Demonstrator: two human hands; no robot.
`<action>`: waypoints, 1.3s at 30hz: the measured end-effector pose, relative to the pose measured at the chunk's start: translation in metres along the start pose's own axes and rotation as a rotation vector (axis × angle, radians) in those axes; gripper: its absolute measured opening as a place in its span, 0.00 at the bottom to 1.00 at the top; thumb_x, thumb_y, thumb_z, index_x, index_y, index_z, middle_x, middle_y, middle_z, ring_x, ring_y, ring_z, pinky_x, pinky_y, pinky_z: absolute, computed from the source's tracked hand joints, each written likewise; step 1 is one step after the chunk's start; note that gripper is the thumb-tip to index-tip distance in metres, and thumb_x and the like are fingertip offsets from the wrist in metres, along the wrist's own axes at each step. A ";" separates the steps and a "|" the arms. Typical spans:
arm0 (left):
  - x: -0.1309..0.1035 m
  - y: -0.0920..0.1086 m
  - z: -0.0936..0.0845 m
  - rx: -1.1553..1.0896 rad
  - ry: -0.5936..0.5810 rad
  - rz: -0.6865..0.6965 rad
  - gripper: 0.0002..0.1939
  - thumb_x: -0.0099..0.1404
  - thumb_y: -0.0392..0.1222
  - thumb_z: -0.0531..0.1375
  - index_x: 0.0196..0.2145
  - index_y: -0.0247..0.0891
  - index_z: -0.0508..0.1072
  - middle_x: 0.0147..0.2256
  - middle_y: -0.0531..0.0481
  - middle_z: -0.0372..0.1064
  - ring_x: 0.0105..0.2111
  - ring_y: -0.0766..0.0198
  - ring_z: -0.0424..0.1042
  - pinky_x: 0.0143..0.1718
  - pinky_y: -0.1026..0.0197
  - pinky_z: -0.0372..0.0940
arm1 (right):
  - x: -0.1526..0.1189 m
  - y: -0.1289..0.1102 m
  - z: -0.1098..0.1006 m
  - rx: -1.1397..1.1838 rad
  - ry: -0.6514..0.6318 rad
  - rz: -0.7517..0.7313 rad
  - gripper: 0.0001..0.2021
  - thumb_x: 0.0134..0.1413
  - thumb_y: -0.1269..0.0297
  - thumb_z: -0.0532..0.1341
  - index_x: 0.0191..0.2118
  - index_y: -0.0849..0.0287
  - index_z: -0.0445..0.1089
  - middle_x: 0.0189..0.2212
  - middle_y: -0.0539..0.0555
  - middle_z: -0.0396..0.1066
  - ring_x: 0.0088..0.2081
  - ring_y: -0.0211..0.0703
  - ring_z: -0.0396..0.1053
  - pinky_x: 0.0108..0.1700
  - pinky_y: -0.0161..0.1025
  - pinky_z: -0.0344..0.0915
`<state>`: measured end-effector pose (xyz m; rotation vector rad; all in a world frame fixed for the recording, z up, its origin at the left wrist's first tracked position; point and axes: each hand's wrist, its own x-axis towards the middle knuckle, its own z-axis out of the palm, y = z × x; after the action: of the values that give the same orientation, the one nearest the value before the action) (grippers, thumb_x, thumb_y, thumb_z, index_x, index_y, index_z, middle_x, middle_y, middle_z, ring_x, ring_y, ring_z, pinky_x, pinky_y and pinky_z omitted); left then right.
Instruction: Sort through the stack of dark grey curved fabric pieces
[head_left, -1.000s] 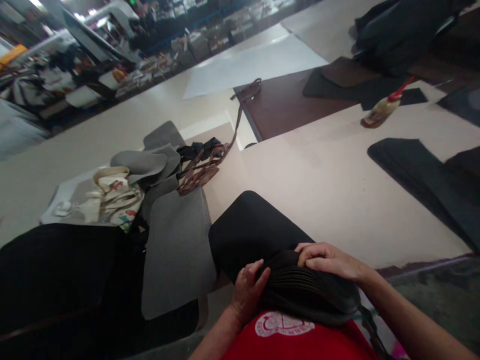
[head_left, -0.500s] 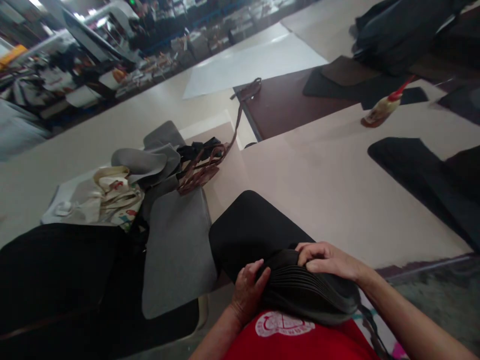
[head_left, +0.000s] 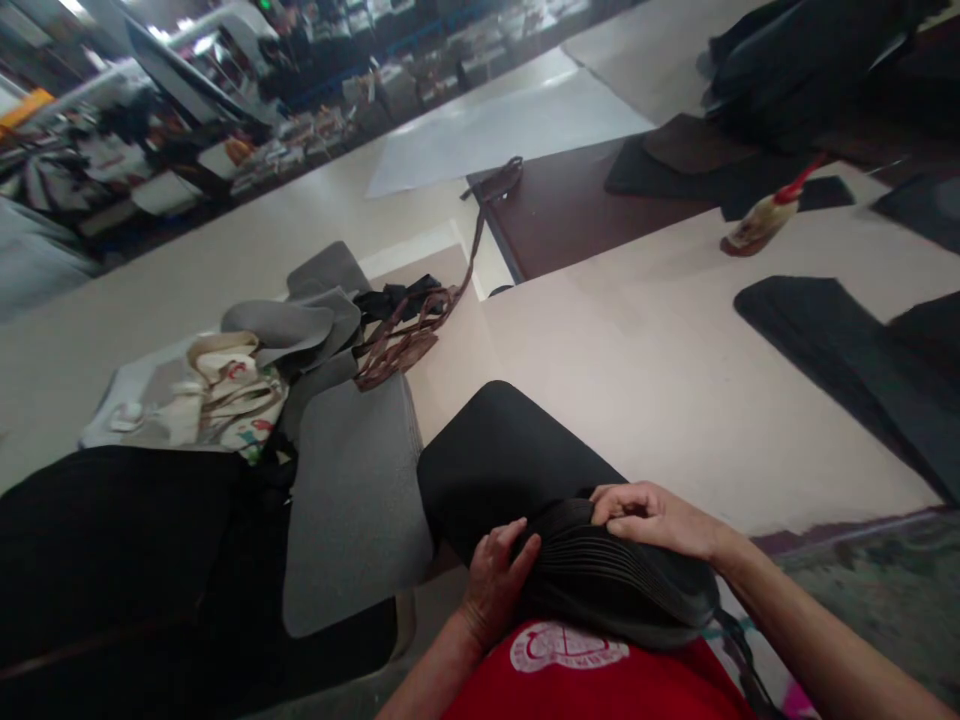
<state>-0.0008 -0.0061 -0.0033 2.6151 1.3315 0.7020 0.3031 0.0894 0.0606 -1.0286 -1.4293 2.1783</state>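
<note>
My right hand (head_left: 656,518) pinches the black sheets (head_left: 600,565), grip nearly closed; my left hand (head_left: 496,575), loosely open, best braces their fanned edges lightly.

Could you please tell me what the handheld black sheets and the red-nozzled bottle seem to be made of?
The black sheets look like matte foam or leatherette, since they bend in soft curves with little shine; I cannot tell which. The bottle looks like translucent plastic, faintly glossy, as its darker base suggests contents inside.
</note>
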 end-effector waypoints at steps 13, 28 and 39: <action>-0.002 -0.001 0.003 -0.008 0.015 0.012 0.20 0.69 0.35 0.55 0.58 0.38 0.66 0.53 0.36 0.67 0.50 0.51 0.71 0.43 0.50 0.73 | -0.003 -0.002 -0.003 -0.064 -0.067 -0.041 0.17 0.56 0.48 0.63 0.39 0.58 0.77 0.42 0.56 0.71 0.54 0.56 0.64 0.57 0.49 0.58; -0.001 0.000 0.002 -0.019 -0.003 -0.004 0.21 0.68 0.35 0.55 0.58 0.39 0.67 0.53 0.36 0.68 0.50 0.51 0.71 0.44 0.50 0.73 | -0.003 0.002 0.001 -0.098 0.000 -0.057 0.14 0.60 0.55 0.59 0.41 0.57 0.77 0.42 0.55 0.71 0.44 0.48 0.68 0.49 0.44 0.63; -0.006 -0.001 0.005 -0.024 -0.014 -0.019 0.22 0.69 0.38 0.55 0.60 0.42 0.65 0.54 0.37 0.67 0.51 0.53 0.71 0.45 0.50 0.73 | -0.006 -0.006 -0.001 -0.099 -0.074 -0.069 0.18 0.54 0.47 0.64 0.39 0.58 0.76 0.42 0.55 0.68 0.47 0.51 0.66 0.51 0.46 0.62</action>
<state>-0.0027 -0.0100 -0.0101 2.5807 1.3334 0.6908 0.3068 0.0889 0.0676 -0.9254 -1.5959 2.1363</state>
